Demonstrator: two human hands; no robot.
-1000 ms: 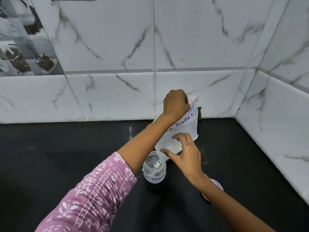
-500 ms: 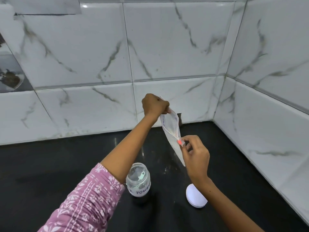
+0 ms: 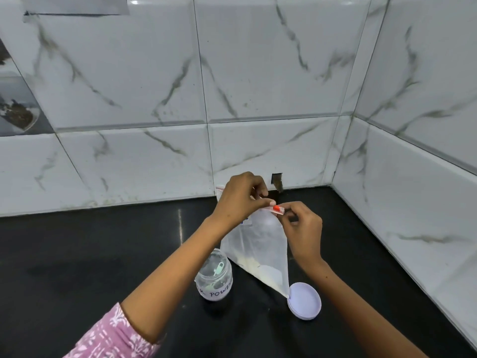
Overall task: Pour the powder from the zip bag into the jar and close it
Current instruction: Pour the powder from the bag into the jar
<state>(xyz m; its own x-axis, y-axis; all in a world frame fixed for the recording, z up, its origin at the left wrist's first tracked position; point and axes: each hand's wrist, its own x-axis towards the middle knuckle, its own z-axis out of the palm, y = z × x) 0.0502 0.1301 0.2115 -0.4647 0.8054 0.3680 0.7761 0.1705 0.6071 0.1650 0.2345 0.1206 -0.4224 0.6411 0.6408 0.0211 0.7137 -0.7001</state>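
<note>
White marble-veined tiles line two walls meeting in a corner behind a glossy black table [image 3: 103, 254], where a person works with both hands raised above the surface. At centre, the left hand [image 3: 241, 196] pinches the top edge of a clear zip bag [image 3: 258, 244] between thumb and curled fingers, its forearm emerging from a pink patterned sleeve [image 3: 113, 337] at lower left. Just beside it, the right hand [image 3: 302, 228] pinches the same top edge at its near end, fingers curled close to a small red slider [image 3: 276, 208] on the pink zip strip. Held between the two hands, the bag hangs clear of the table, tapering to a point; a little pale powder [image 3: 268, 273] is gathered in its lower corner, and part of a handwritten label shows behind the left wrist. Below the bag and slightly left, a clear jar [image 3: 214, 277] stands upright and uncapped on the table, marked "POWDER" on a white band, with a pale green scoop [image 3: 219, 267] visible inside. To the right of the jar, the bag's lowest tip hangs just over the rim of a white lid [image 3: 305, 302], which lies flat on the table with its hollow side up. At far left, a darker picture tile [image 3: 18, 109] interrupts the white wall
</note>
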